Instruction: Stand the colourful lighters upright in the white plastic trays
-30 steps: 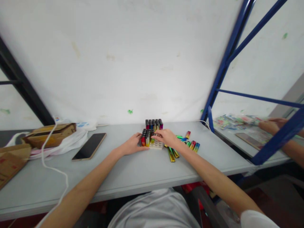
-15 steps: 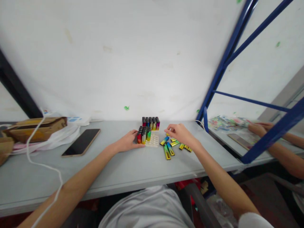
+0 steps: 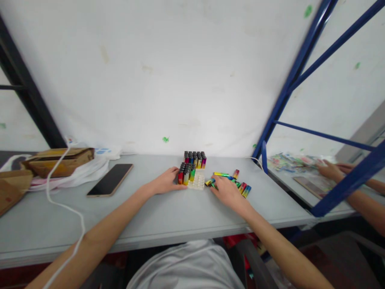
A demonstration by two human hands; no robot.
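Several shiny, multicoloured lighters with black tops [image 3: 186,172] stand upright in the left part of a pale slotted plastic tray [image 3: 197,181]. My left hand [image 3: 168,181] grips the left side of this tray, thumb along the front and fingers behind, against the standing lighters. To the right, my right hand [image 3: 225,189] is palm down on a loose heap of lighters [image 3: 242,188], its fingers curled over some at the heap's left side. Those under the palm are hidden. Behind the tray stands a second block of upright lighters [image 3: 195,159].
A phone [image 3: 110,180] lies on the grey table [image 3: 168,216] at left, near a cardboard box [image 3: 61,162], white plastic bags and a white cable [image 3: 64,205]. A blue metal frame [image 3: 275,116] rises at right; beyond it are another person's hands [image 3: 331,170].
My right hand has come down onto the loose lighters, which now lie rearranged, more of them to its right. My left hand stays at the tray. The view has shifted slightly.
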